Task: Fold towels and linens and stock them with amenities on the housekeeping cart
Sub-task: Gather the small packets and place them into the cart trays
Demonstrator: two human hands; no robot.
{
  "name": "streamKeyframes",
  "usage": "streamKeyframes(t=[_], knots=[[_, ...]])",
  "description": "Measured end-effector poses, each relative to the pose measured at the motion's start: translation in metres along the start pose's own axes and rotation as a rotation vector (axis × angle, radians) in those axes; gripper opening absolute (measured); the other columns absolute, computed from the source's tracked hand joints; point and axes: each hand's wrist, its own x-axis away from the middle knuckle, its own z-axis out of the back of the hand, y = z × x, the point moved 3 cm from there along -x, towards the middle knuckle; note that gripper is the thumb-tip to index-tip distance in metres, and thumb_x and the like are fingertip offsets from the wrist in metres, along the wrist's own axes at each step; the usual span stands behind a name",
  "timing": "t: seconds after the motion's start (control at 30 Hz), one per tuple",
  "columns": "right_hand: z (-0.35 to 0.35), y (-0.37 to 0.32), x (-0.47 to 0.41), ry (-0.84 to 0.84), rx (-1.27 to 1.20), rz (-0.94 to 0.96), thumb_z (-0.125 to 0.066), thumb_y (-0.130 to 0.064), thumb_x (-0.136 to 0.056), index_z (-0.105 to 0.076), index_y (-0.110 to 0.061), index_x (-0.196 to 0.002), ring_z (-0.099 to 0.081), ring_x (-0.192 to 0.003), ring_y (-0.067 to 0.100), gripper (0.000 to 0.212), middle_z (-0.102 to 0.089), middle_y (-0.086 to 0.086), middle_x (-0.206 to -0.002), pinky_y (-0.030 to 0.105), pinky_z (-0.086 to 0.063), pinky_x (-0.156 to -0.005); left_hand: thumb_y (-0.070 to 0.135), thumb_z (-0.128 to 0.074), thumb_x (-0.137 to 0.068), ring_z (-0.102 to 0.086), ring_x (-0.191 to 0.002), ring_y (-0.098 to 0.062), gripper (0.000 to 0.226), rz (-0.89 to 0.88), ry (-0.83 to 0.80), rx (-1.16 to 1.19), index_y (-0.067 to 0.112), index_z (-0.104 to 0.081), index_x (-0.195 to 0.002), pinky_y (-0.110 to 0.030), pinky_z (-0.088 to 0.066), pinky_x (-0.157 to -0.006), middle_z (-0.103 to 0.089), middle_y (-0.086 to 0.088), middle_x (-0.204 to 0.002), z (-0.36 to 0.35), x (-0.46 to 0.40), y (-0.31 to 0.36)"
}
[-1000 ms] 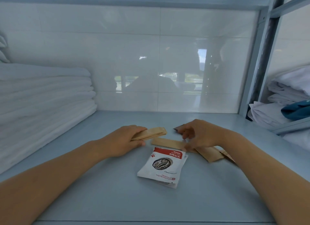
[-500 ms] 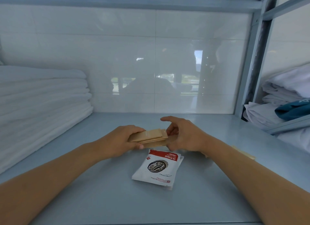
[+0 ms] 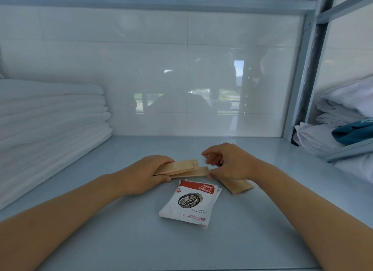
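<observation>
Your shelf (image 3: 252,240), a smooth pale blue metal deck closed at the back by glossy white tiles (image 3: 161,68), carries a tall stack of folded white towels (image 3: 50,125) along its left side, their soft rounded folds facing inward. The neighbouring rack (image 3: 347,149) on the right holds crumpled white linens (image 3: 343,107) with a teal cloth (image 3: 355,129) lying among them.

Your left hand (image 3: 147,173) grips a small stack of flat brown paper packets (image 3: 177,166), fingers curled over the top and thumb beneath, the stack held just above the shelf. Your right hand (image 3: 228,163) sits just beside that stack, and its thumb and fingers appear to pinch the right end of the lowest packet (image 3: 193,172), which juts out past the others; the upper fingers are loosely curled and spread. Another brown packet (image 3: 237,186) lies flat on the shelf, partly under your right wrist.

Directly in front of both hands, nearer to you, lie the coffee sachets (image 3: 191,204): thin white rectangular pouches with a red band and a black bean drawing, stacked slightly askew, their print upside down to you. They touch neither hand, and the top edge sits close under the brown stack.
</observation>
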Motion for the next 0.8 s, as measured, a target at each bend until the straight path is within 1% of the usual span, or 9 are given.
streamKeyframes(t=[0.1, 0.2, 0.27, 0.33, 0.47, 0.53, 0.6, 0.7, 0.8], knots=[[0.0, 0.005, 0.002, 0.001, -0.088, -0.023, -0.092, -0.022, -0.074, -0.067, -0.023, -0.13, -0.071, -0.09, 0.003, 0.062, -0.075, -0.011, -0.099, 0.024, -0.058, -0.089, 0.046, -0.062, -0.098, -0.05, -0.109, 0.0, 0.043, -0.012, -0.005, 0.0, 0.033, -0.051, -0.138, -0.021, -0.039, -0.095, -0.056, 0.017, -0.124, 0.0, 0.0, 0.001], [-0.009, 0.0, 0.002, 0.005, -0.108, -0.006, -0.088, -0.019, -0.076, -0.069, -0.024, -0.127, -0.072, -0.088, 0.004, 0.054, -0.077, -0.011, -0.094, 0.029, -0.059, -0.09, 0.047, -0.06, -0.098, -0.05, -0.111, 0.002, 0.045, -0.02, -0.014, -0.011, 0.036, -0.049, -0.14, -0.023, -0.041, -0.097, -0.056, 0.019, -0.125, -0.003, 0.001, 0.002], [-0.015, -0.006, 0.0, 0.034, -0.072, -0.003, -0.086, -0.023, -0.079, -0.07, -0.026, -0.123, -0.072, -0.086, 0.004, 0.047, -0.075, -0.013, -0.094, 0.031, -0.06, -0.089, 0.048, -0.061, -0.096, -0.05, -0.114, 0.001, 0.051, -0.001, -0.001, -0.015, 0.038, -0.047, -0.144, -0.024, -0.041, -0.101, -0.055, 0.019, -0.127, -0.003, 0.003, 0.002], [-0.018, -0.011, -0.002, 0.073, -0.063, -0.006, -0.086, -0.025, -0.08, -0.072, -0.026, -0.119, -0.071, -0.085, 0.004, 0.042, -0.072, -0.014, -0.097, 0.032, -0.061, -0.087, 0.057, -0.059, -0.094, -0.049, -0.115, 0.001, 0.057, 0.005, -0.009, -0.031, 0.04, -0.044, -0.146, -0.023, -0.04, -0.101, -0.053, 0.019, -0.128, -0.003, 0.003, 0.004], [-0.02, -0.019, -0.002, 0.056, -0.187, 0.0, -0.086, -0.019, -0.076, -0.074, -0.025, -0.113, -0.074, -0.084, 0.005, 0.04, -0.074, -0.013, -0.1, 0.033, -0.062, -0.085, 0.074, -0.046, -0.091, -0.046, -0.119, -0.005, 0.071, 0.004, -0.078, -0.083, 0.035, -0.039, -0.151, -0.029, -0.039, -0.103, -0.05, 0.014, -0.131, -0.004, 0.002, 0.009], [-0.017, -0.024, -0.002, 0.003, -0.229, 0.018, -0.085, -0.014, -0.077, -0.075, -0.021, -0.113, -0.075, -0.087, 0.008, 0.039, -0.076, -0.009, -0.102, 0.034, -0.062, -0.087, 0.075, -0.041, -0.089, -0.046, -0.117, -0.008, 0.074, 0.017, -0.095, -0.093, 0.034, -0.038, -0.152, -0.03, -0.039, -0.102, -0.049, 0.011, -0.128, -0.004, 0.001, 0.011], [-0.005, -0.021, -0.003, 0.028, -0.224, 0.0, -0.084, -0.01, -0.079, -0.076, -0.018, -0.111, -0.075, -0.088, 0.01, 0.034, -0.076, -0.005, -0.101, 0.034, -0.06, -0.091, 0.071, -0.041, -0.092, -0.046, -0.114, -0.009, 0.07, 0.019, -0.11, -0.112, 0.034, -0.039, -0.151, -0.03, -0.039, -0.1, -0.048, 0.011, -0.123, -0.004, 0.001, 0.012], [0.021, -0.006, 0.004, 0.026, -0.094, -0.057, -0.09, -0.028, -0.075, -0.076, -0.025, -0.107, -0.07, -0.089, 0.002, 0.035, -0.075, -0.011, -0.099, 0.026, -0.056, -0.088, 0.071, -0.035, -0.093, -0.047, -0.109, -0.01, 0.066, 0.01, -0.126, -0.149, 0.036, -0.039, -0.149, -0.032, -0.041, -0.096, -0.047, 0.01, -0.117, -0.003, 0.004, 0.014], [0.025, 0.007, 0.017, -0.144, 0.03, -0.153, -0.089, -0.054, -0.071, -0.072, -0.034, -0.113, -0.066, -0.093, 0.0, 0.049, -0.071, -0.018, -0.102, 0.019, -0.046, -0.08, 0.063, -0.034, -0.101, -0.053, -0.1, -0.014, 0.056, 0.014, -0.098, -0.215, 0.035, -0.036, -0.15, -0.032, -0.043, -0.089, -0.045, 0.007, -0.117, -0.001, 0.007, 0.017]])
